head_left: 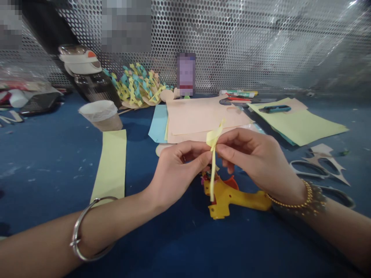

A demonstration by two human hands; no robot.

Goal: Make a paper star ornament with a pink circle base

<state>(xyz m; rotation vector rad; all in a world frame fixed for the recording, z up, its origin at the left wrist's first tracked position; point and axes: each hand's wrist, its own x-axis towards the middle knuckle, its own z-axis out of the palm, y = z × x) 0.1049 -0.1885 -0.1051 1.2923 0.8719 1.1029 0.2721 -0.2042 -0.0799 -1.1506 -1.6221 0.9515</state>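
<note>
From where I stand, the person leans in over the blue table point(179, 247) with a narrow yellow paper strip point(213, 170) held up between both hands, near the middle of the surface. The left hand point(178, 173) has thumb and forefinger closed on the strip just below its bent part; the right hand point(255, 158) pinches from the other side, fingertips nearly meeting the left's, its lower fingers loosely curled. The top is looped or folded over, and a long tail hangs down in front of a yellow plastic tool point(222, 202). I'd judge the step in hand to be folding or knotting this strip; the next move seems to call for a light, steady pull that snugs the bend without creasing or tearing the tail. A pale yellow sheet point(111, 166) lies toward the table's left, scissors point(308, 170) toward its right, and a heap of twisted paper pieces point(139, 87) sits by the far edge.
</note>
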